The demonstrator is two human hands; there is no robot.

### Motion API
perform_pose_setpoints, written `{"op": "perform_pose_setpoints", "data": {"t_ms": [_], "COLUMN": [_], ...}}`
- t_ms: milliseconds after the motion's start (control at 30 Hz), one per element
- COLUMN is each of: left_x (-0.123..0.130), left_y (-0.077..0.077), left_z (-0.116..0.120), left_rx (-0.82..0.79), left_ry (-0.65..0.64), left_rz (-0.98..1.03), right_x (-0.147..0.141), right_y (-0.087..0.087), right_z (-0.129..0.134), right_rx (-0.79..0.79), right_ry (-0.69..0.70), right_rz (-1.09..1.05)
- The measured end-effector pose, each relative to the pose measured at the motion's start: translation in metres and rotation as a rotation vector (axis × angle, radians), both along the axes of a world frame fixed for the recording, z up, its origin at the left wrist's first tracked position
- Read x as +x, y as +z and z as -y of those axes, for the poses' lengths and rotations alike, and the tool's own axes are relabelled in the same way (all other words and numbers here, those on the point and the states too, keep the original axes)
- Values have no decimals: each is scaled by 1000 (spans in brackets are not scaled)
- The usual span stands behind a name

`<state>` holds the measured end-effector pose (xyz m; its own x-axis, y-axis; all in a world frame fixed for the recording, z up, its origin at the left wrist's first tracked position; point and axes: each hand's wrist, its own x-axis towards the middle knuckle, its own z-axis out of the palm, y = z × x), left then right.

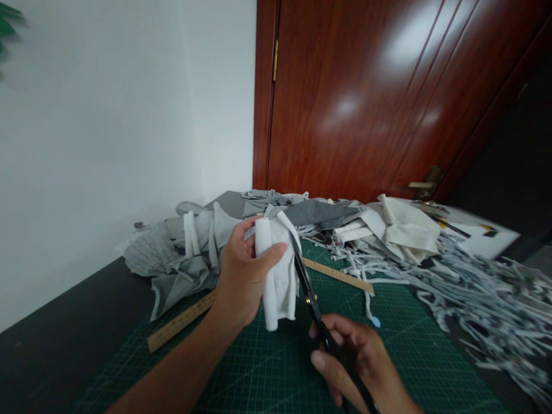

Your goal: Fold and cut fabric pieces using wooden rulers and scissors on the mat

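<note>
My left hand (pixel 248 267) grips a folded piece of white fabric (pixel 283 282) above the cutting mat, its thumb pressed across the front. Black scissors (pixel 317 316) are held in my right hand (pixel 351 356), lower right of the cloth. Their blades point up and to the left, along the right edge of the fabric. A narrow strip of the cloth stands out near the blade tips. Whether the blades touch it is hard to tell.
A green cutting mat (pixel 379 351) lies under both hands, with a wooden ruler (pixel 338 275) and another (pixel 181 322) on it. Grey cloth (pixel 157 247) is heaped at left, cream fabric (pixel 409 230) and tangled grey strips (pixel 470 287) at right. Behind stands a brown door (pixel 345 103).
</note>
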<state>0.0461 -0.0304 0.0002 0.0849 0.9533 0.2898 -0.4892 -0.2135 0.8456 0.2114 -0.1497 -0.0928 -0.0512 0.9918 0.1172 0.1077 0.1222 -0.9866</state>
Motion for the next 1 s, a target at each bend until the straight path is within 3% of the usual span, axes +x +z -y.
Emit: {"op": "perform_pose_setpoints", "data": {"t_ms": [267,667,1000], "left_x": [-1,2,0], "left_y": [3,-3,-4], "left_z": [2,3,0], "left_rx": [-4,84,83], "left_ry": [82,95,155], "left_rz": [-24,-166,-165], "right_x": [-1,-3,-1], "right_y": [6,13,-5], "right_z": [1,0,-5], "right_rx": [-40,17,70], "right_ry": [30,62,66], "right_rz": [12,-77,-86]}}
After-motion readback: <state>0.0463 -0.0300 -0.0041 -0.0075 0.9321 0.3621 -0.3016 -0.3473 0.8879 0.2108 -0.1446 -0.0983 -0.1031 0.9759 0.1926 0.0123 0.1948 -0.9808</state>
